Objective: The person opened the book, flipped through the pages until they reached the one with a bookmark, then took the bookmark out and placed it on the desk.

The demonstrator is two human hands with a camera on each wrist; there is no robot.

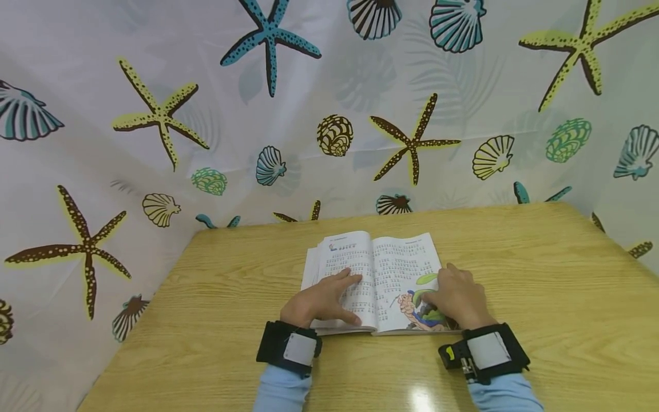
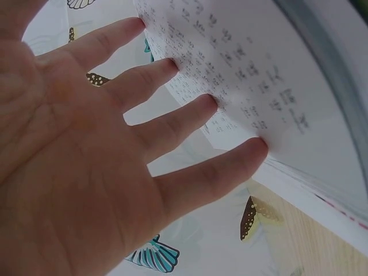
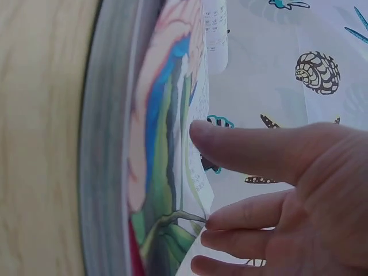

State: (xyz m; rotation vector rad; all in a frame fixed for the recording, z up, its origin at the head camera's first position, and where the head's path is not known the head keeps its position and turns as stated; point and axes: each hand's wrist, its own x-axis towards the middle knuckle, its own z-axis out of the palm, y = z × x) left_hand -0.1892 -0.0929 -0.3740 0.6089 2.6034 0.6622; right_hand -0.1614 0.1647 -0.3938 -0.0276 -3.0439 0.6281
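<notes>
An open book [image 1: 404, 260] with printed text lies on the wooden table, its right page carrying a colourful picture [image 1: 419, 309] of a figure and green leaves. My left hand [image 1: 323, 298] rests on the left page with fingers spread; in the left wrist view the fingertips [image 2: 210, 103] touch the text. At the right page's outer edge is my right hand [image 1: 458, 294], its thumb over the picture. The right wrist view shows that thumb [image 3: 241, 146] extended and apart from the fingers, whose tips [image 3: 221, 221] are at the page's edge.
The wooden table [image 1: 237, 286] extends around the book on all sides. Behind and to the sides hangs a pale cloth [image 1: 309, 103] printed with starfish and shells. Both wrists wear black straps [image 1: 280, 346] over light blue sleeves [image 1: 282, 389].
</notes>
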